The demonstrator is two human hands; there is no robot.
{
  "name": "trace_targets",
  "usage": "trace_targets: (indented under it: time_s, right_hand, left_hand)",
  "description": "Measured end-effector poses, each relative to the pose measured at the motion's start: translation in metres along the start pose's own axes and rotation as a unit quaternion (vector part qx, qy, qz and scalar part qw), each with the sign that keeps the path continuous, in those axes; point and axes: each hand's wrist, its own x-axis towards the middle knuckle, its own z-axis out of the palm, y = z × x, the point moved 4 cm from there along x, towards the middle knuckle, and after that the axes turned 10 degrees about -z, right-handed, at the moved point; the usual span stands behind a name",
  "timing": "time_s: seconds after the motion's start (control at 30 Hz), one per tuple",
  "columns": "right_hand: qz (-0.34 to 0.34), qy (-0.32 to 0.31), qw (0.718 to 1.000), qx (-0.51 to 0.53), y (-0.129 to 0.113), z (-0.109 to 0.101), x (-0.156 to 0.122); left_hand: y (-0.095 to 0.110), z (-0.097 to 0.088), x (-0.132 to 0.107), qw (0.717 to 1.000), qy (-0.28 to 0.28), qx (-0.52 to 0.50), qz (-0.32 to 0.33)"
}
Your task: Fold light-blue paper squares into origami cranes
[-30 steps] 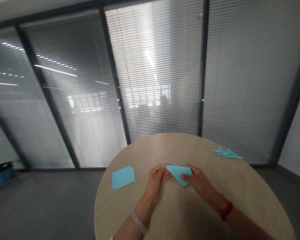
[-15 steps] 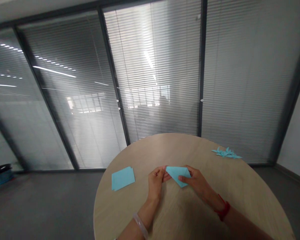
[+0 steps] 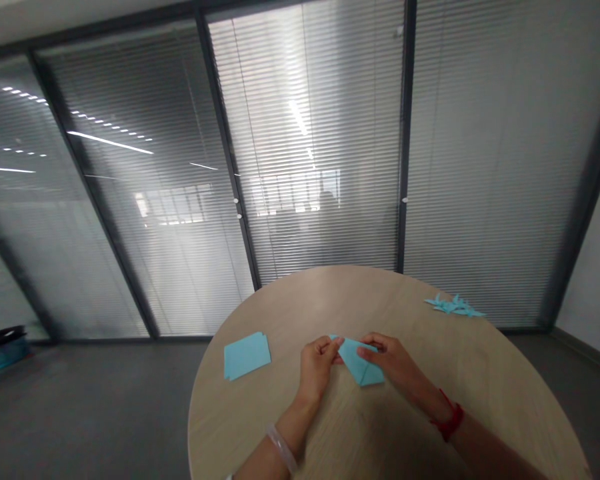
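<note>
A folded sheet of light blue paper (image 3: 361, 369) is held between both hands over the round table, its pointed lower part towards me. My left hand (image 3: 318, 363) pinches its left corner, thumb on top. On the other side my right hand (image 3: 387, 357) grips the upper right edge, with the thumb lying across the paper and the other fingers partly hidden. A crease runs down through the lower part of the paper. To the left of my left hand lies a stack of flat blue paper sheets (image 3: 247, 356).
Several folded blue paper pieces with pointed tips (image 3: 455, 306) lie in a heap near the far right edge of the round wooden table (image 3: 330, 293). Behind the table stands a glass wall with blinds (image 3: 320, 233). A dark-rimmed blue container (image 3: 5, 347) is on the floor at left.
The folded paper has turned and tilted, its lower part now nearer to me with a crease showing. My right thumb has shifted up along it; my left hand has moved slightly right.
</note>
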Motion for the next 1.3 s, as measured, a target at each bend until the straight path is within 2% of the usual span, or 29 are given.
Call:
trace_targets:
  time_s: [0.3, 0.53, 0.73, 0.93, 1.17, 1.3]
  right_hand:
    - [0.004, 0.032, 0.999, -0.026, -0.001, -0.005, -0.001]
    - [0.007, 0.015, 1.0, -0.018, -0.001, -0.003, -0.001]
    - [0.004, 0.024, 0.999, -0.028, 0.001, -0.005, -0.001]
    - [-0.002, 0.009, 1.0, -0.027, 0.003, -0.003, -0.001]
    - [-0.002, 0.012, 0.998, -0.062, 0.001, -0.003, 0.0]
    - [-0.017, -0.018, 0.996, -0.087, -0.001, -0.001, -0.001]
  left_hand:
    - [-0.014, 0.005, 0.004, 0.996, -0.074, 0.0, -0.05]
    - [-0.015, 0.0, 0.005, 0.997, -0.038, 0.055, -0.029]
    - [-0.017, 0.006, 0.003, 0.994, -0.086, 0.047, -0.047]
    - [-0.012, 0.006, 0.0, 0.994, -0.063, 0.082, -0.024]
    - [-0.013, 0.007, 0.001, 0.996, -0.05, 0.058, -0.042]
    - [-0.01, 0.006, 0.001, 0.994, -0.036, 0.099, -0.028]
